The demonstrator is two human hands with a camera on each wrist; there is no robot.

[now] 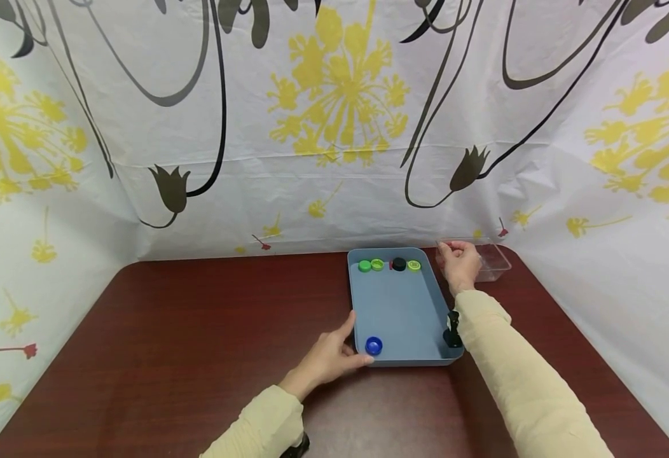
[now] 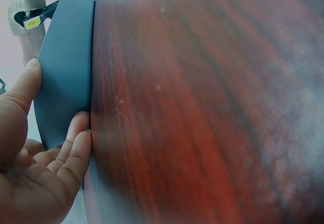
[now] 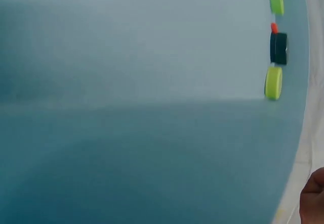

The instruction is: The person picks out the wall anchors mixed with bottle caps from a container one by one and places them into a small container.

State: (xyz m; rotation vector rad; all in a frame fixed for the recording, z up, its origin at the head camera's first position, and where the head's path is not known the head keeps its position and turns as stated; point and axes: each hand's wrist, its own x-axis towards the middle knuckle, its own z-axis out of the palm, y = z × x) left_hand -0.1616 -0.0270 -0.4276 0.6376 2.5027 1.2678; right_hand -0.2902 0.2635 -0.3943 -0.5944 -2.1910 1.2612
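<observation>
My left hand [image 1: 330,357] holds the near left corner of a blue-grey tray [image 1: 403,318], thumb and fingers spread around its outer wall. In the left wrist view, the fingers curl against that wall. A blue bottle cap [image 1: 373,345] lies inside that corner. Along the tray's far end sit a green cap [image 1: 365,266], a lime ring-like cap [image 1: 377,264], a black cap [image 1: 399,264] with a small red piece beside it, and a yellow-green cap [image 1: 414,265]. My right hand [image 1: 460,262] is at a clear plastic box [image 1: 491,261], fingertips together near its left side; I cannot tell what they hold.
The brown wooden table [image 1: 197,331] has rounded far corners. A white cloth [image 1: 323,210] with yellow and grey flower prints hangs behind it and on both sides. A black wrist strap [image 1: 453,331] on the right sleeve overlaps the tray's right edge.
</observation>
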